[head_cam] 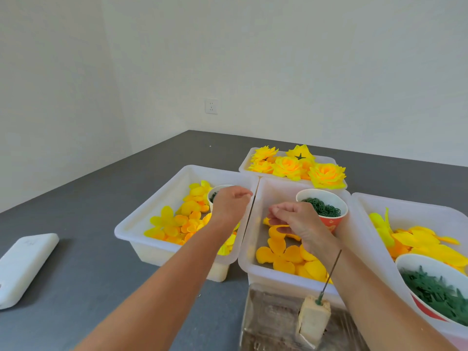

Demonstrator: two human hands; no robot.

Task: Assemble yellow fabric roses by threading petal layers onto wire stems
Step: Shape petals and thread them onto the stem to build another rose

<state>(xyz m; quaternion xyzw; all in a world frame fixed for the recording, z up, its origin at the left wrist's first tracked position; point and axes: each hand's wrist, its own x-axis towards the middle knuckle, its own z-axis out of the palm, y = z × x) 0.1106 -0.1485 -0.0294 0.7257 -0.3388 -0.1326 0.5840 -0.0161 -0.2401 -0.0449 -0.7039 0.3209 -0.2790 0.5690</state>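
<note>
Two bare hands work over a cluster of white plastic trays on a dark grey worktop (101, 198). Left hand (229, 202) hangs over the left tray (152, 203) of yellow petals, its fingers curled in a closed grip near the top of a thin wire stem (250, 211); whether it pinches the wire cannot be told. Right hand (296, 221) hovers over the middle tray (255, 239), fingertips pinching an orange-yellow petal layer (278, 228) lifted just above more loose petal layers. A paper cup of small green rings (323, 209) stands just behind that hand. A second wire (331, 272) stands stuck in a pale foam block (314, 317) near the front edge. This looks like the picking-up step; next the petal's centre hole would need lining up with the wire tip, a fine, steady move. Finished yellow roses (291, 167) fill a far tray. A right tray holds bigger petals and a cup of green leaf pieces (435, 287). A white flat object (22, 264) lies at left. Plain white walls meet behind, with one wall socket (211, 106).
</note>
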